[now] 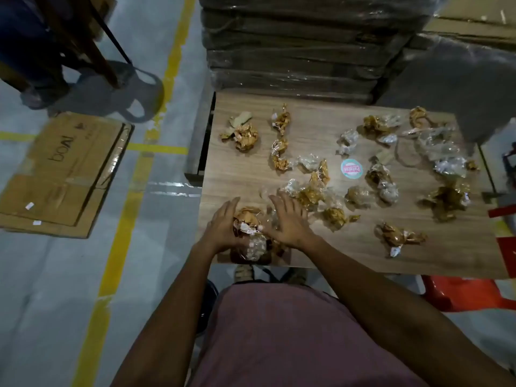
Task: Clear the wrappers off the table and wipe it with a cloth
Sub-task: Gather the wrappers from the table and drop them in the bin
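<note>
status: early. left hand (223,227) + right hand (289,219), fingers spread, cupped round a wrapper bunch (250,233) at near-left edge of surface (349,247). approx 20 wrappers (307,191) lie scattered elsewhere. round sticker (352,169) mid-surface. no cloth seen; wiping not begun.

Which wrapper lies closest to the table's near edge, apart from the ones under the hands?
The gold wrapper at the near right, with a white tag end; every other loose one lies farther up the table.
</note>
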The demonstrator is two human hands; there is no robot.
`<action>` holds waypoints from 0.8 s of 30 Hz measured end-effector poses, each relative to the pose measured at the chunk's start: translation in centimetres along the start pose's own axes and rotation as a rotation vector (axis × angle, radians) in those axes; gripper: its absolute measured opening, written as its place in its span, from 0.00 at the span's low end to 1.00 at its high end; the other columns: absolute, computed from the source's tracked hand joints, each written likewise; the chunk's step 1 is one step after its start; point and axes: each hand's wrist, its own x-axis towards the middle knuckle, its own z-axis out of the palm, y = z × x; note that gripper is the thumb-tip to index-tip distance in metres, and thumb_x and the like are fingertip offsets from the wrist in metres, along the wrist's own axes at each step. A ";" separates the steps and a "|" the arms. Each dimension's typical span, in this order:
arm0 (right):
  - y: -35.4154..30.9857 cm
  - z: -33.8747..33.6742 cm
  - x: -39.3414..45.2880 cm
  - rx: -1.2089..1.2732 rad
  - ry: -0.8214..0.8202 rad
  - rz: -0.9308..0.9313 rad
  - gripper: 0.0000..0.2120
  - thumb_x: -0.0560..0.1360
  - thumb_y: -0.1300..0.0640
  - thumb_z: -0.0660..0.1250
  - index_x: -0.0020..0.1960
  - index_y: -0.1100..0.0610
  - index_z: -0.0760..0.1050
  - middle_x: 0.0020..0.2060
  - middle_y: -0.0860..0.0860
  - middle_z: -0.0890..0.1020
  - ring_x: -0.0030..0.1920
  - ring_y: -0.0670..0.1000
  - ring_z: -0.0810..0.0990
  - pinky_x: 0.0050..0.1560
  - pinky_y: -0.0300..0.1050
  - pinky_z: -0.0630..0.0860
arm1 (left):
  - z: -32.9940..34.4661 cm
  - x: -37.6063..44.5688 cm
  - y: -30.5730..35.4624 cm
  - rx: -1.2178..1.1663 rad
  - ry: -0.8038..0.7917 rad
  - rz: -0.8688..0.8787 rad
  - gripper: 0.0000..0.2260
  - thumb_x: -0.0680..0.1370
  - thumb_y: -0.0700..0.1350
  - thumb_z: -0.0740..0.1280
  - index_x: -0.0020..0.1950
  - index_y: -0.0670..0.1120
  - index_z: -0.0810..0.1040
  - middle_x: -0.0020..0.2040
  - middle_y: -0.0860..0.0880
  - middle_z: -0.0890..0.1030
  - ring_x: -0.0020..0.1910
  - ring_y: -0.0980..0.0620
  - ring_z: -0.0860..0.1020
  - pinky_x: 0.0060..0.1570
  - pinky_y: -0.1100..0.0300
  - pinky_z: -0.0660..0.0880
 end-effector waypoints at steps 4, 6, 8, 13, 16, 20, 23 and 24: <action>1.0 -0.6 1.0 -0.123 -0.244 0.004 0.63 0.60 0.20 0.68 0.83 0.44 0.42 0.83 0.54 0.41 0.81 0.63 0.45 0.76 0.70 0.47 | 0.8 -0.1 0.0 0.108 -0.064 -0.009 0.58 0.64 0.58 0.83 0.84 0.58 0.49 0.84 0.46 0.52 0.82 0.42 0.53 0.74 0.36 0.59; 1.4 -0.5 1.7 -0.140 -0.220 0.010 0.58 0.66 0.27 0.73 0.83 0.45 0.45 0.83 0.55 0.44 0.81 0.62 0.47 0.77 0.68 0.51 | 0.9 0.3 0.1 0.043 0.017 -0.013 0.57 0.63 0.61 0.83 0.84 0.55 0.54 0.84 0.46 0.55 0.82 0.42 0.56 0.74 0.37 0.61; 1.5 -0.8 2.7 -0.109 -0.137 0.021 0.51 0.71 0.33 0.73 0.83 0.47 0.49 0.83 0.55 0.49 0.81 0.61 0.51 0.76 0.63 0.56 | 0.4 0.8 0.4 -0.081 0.121 -0.005 0.53 0.63 0.64 0.79 0.82 0.50 0.60 0.82 0.44 0.60 0.79 0.41 0.61 0.74 0.40 0.66; 2.4 -2.7 5.2 0.175 0.081 0.029 0.41 0.74 0.48 0.77 0.80 0.53 0.61 0.78 0.58 0.63 0.77 0.61 0.63 0.76 0.58 0.65 | -0.2 1.9 2.5 -0.234 0.352 0.007 0.35 0.77 0.57 0.74 0.78 0.45 0.67 0.75 0.43 0.70 0.74 0.43 0.70 0.70 0.48 0.71; 2.8 -3.9 5.3 0.272 0.153 -0.062 0.33 0.76 0.55 0.75 0.78 0.55 0.66 0.73 0.57 0.70 0.73 0.58 0.69 0.72 0.50 0.67 | 0.2 1.6 3.0 -0.242 0.432 -0.039 0.37 0.76 0.65 0.68 0.78 0.45 0.66 0.76 0.43 0.70 0.74 0.43 0.69 0.70 0.46 0.70; 3.2 -3.3 4.3 0.234 0.427 -0.058 0.24 0.78 0.46 0.63 0.72 0.54 0.71 0.66 0.55 0.77 0.68 0.57 0.72 0.67 0.58 0.71 | 3.5 0.2 3.3 -0.260 0.520 -0.155 0.42 0.76 0.75 0.56 0.80 0.47 0.60 0.79 0.43 0.64 0.77 0.41 0.63 0.74 0.40 0.64; 3.9 -2.2 4.3 0.203 0.233 0.048 0.33 0.77 0.39 0.59 0.78 0.53 0.64 0.74 0.57 0.70 0.75 0.60 0.65 0.73 0.63 0.66 | 6.2 0.1 4.4 -0.308 0.475 -0.200 0.42 0.76 0.74 0.53 0.83 0.49 0.55 0.83 0.42 0.55 0.82 0.42 0.53 0.79 0.39 0.54; 4.1 -2.0 4.4 0.211 0.122 0.048 0.36 0.77 0.37 0.59 0.80 0.52 0.61 0.77 0.57 0.66 0.77 0.61 0.63 0.74 0.64 0.64 | 6.7 0.4 5.0 -0.316 0.460 -0.213 0.41 0.77 0.73 0.52 0.83 0.50 0.54 0.84 0.43 0.53 0.83 0.42 0.51 0.79 0.39 0.52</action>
